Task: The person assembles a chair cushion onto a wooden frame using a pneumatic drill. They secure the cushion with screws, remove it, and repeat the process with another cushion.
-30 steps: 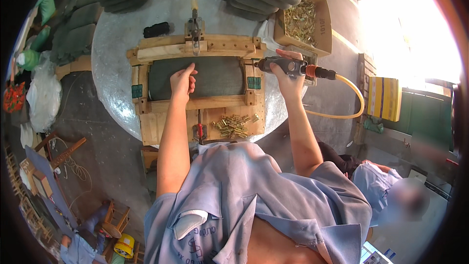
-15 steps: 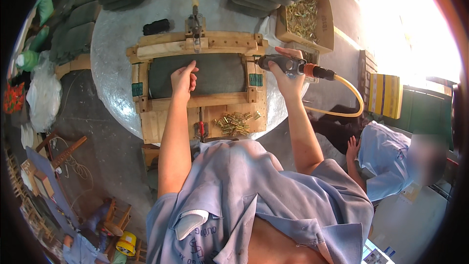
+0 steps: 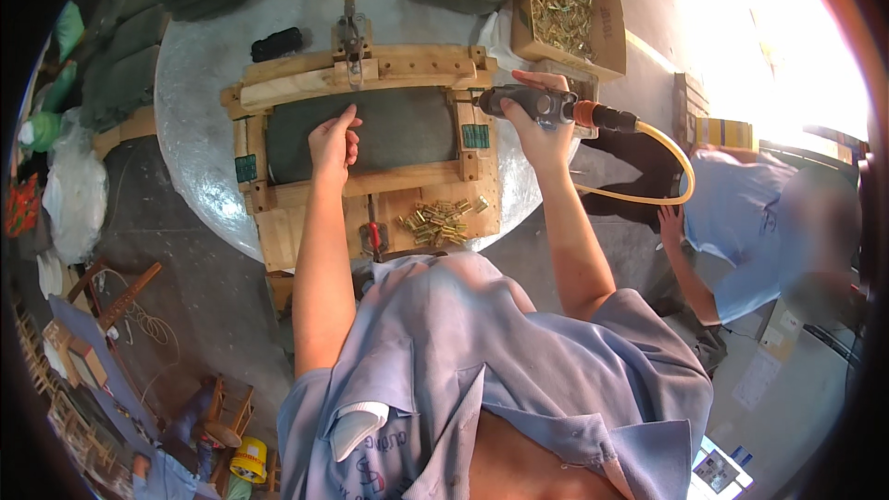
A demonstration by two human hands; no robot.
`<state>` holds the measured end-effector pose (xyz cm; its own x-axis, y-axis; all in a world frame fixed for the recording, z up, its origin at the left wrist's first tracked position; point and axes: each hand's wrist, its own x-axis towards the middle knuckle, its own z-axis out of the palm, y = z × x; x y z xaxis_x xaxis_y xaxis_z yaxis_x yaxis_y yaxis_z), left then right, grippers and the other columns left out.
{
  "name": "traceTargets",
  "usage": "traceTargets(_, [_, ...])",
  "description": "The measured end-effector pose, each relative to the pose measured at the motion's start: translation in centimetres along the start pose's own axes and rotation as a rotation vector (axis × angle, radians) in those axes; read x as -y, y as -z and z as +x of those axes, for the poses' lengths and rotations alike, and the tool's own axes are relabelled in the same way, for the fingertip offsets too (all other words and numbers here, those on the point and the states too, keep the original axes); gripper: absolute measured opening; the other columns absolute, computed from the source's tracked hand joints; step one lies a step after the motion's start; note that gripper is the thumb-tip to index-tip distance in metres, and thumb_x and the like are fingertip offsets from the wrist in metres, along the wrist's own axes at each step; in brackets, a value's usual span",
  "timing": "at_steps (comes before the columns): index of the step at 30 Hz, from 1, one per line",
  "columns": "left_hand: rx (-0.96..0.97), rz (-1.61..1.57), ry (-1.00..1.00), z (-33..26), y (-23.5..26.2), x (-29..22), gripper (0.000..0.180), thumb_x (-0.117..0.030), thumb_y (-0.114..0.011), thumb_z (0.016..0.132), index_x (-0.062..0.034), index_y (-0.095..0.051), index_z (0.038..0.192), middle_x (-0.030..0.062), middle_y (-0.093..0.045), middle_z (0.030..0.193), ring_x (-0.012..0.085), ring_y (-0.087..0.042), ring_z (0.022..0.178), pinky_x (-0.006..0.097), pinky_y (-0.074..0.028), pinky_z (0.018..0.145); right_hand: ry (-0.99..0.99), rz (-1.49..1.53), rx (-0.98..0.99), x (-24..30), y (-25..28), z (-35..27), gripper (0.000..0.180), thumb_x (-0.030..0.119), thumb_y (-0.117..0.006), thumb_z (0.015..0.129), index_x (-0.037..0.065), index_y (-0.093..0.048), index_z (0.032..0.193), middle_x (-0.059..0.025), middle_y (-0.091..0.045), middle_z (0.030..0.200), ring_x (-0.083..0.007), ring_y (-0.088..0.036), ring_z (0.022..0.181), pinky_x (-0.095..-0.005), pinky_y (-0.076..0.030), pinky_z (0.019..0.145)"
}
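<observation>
On the shiny table (image 3: 199, 143), a dark panel (image 3: 407, 134) lies within the wooden frame (image 3: 417, 175) under the half-curled left hand (image 3: 333, 144), whose grip I cannot tell, while the right hand (image 3: 544, 141) grasps a power tool (image 3: 548, 107), probably rigid and rather heavy, best held around its body.

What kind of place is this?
Probably a workshop or small factory: the right hand grips a dark tool fed by a yellow hose, and brass-coloured pieces lie beside a wooden frame.
</observation>
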<state>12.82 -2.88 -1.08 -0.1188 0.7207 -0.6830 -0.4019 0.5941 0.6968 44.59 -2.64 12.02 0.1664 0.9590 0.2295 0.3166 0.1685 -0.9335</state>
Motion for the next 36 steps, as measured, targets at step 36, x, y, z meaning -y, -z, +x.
traceTargets(36, [-0.015, 0.055, 0.048, -0.2, -0.1, -0.2, 0.032, -0.033, -0.085, 0.097, -0.0026, -0.075, 0.093, -0.001, -0.058, 0.062, 0.0071, -0.046, 0.044, 0.025, -0.029, 0.039, -0.088, -0.092, 0.137, -0.8, -2.7, 2.8, 0.04, 0.013, -0.087, 0.076, 0.008, -0.072, 0.113, -0.0033, -0.079, 0.096, -0.0114, -0.076, 0.088, -0.0307, -0.06, 0.083])
